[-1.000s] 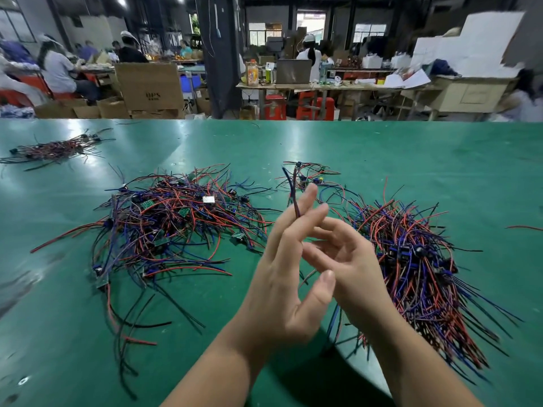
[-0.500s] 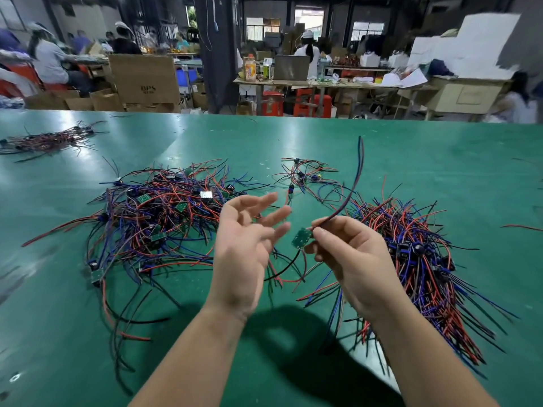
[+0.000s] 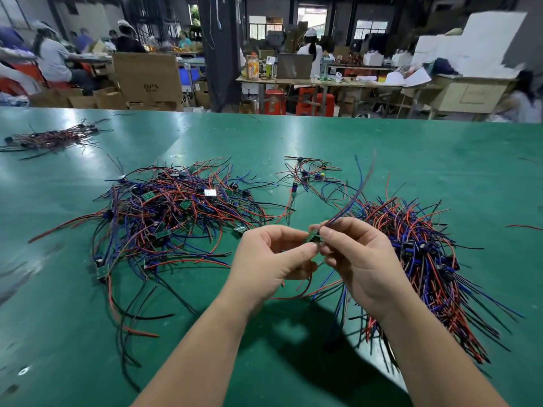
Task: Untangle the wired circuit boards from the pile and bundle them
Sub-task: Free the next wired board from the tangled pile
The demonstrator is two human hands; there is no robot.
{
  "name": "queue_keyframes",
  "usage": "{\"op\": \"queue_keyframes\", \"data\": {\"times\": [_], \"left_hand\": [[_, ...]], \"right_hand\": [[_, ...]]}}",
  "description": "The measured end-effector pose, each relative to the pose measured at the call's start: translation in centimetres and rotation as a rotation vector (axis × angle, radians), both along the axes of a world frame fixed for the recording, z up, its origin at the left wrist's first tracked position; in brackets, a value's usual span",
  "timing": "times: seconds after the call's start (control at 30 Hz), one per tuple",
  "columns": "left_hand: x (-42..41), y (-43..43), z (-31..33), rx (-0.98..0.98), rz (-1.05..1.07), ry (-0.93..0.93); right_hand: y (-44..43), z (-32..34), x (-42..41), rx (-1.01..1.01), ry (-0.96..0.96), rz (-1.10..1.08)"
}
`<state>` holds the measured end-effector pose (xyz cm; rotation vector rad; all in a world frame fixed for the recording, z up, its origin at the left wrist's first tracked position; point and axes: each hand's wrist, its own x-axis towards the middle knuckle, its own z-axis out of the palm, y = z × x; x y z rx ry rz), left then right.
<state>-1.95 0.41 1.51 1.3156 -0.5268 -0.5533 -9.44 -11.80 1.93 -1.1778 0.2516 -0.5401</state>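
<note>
A small green circuit board [image 3: 313, 237] is held above the table between both hands. My left hand [image 3: 271, 261] pinches it from the left and my right hand [image 3: 357, 257] pinches it from the right. Its blue and dark wires rise up and to the right, blurred, and more wires hang below the hands. A tangled pile [image 3: 176, 212] of red, blue and black wired boards lies to the left. To the right lies a more ordered heap [image 3: 426, 259] with its wires fanned toward me.
A small loose cluster of wired boards [image 3: 308, 174] lies behind the hands. Another bundle [image 3: 50, 139] sits at the far left of the green table [image 3: 382, 160]. A stray red wire [image 3: 526, 227] lies at the right edge. Workers and benches stand beyond the table.
My left hand, open half a second ago, has closed in and pinches the board beside my right hand. The board's wires swing up to the right.
</note>
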Motion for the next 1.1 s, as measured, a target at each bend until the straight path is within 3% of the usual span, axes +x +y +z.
{"op": "queue_keyframes", "data": {"times": [0.23, 0.47, 0.6, 0.83, 1.1], "left_hand": [[0.1, 0.7, 0.7, 0.076, -0.342, 0.147], [0.3, 0.4, -0.2, 0.106, -0.185, 0.091], [0.1, 0.4, -0.2, 0.134, -0.274, 0.106], [-0.4, 1.1, 0.1, 0.254, -0.617, 0.095], [0.0, 1.7, 0.2, 0.263, -0.721, 0.043]], "right_hand": [[-0.8, 0.2, -0.4, 0.09, 0.076, 0.148], [-0.4, -0.1, -0.3, -0.025, 0.196, 0.094], [-0.6, -0.1, -0.3, -0.047, 0.257, -0.019], [-3.5, 1.8, -1.4, 0.239, 0.216, -0.312], [-3.9, 1.3, -1.1, 0.31, 0.111, -0.438]]}}
